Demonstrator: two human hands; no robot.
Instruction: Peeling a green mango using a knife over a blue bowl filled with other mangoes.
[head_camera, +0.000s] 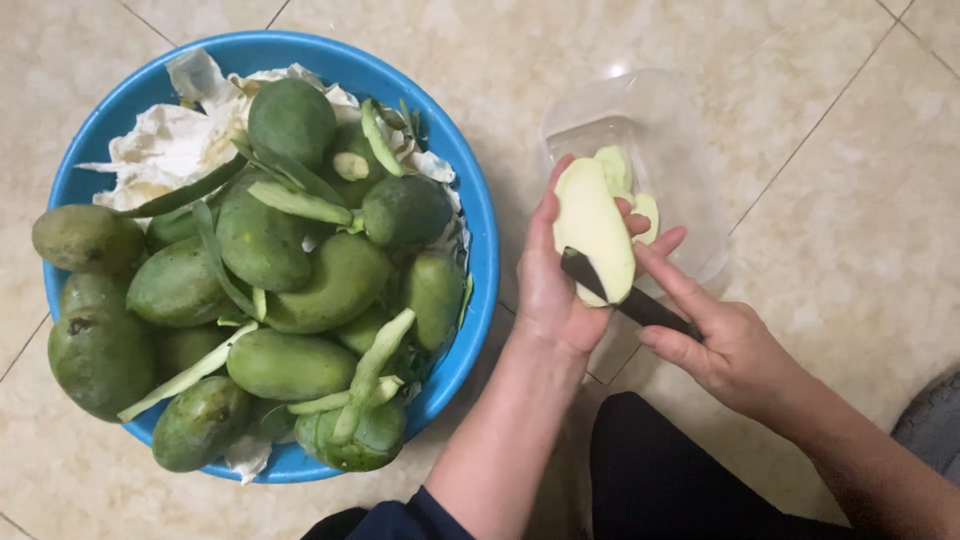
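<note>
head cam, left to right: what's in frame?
Round blue plastic basin heaped with unpeeled green mangoes and peel strips → left hand holding a peeled pale mango → black-handled knife → right hand. The clear plastic container sits behind the hands, overlapping them.

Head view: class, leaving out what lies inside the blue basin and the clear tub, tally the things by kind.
basin: 1
tub: 1
knife: 1
peeled mango: 1
hands: 2, left hand and right hand
total: 6
</note>
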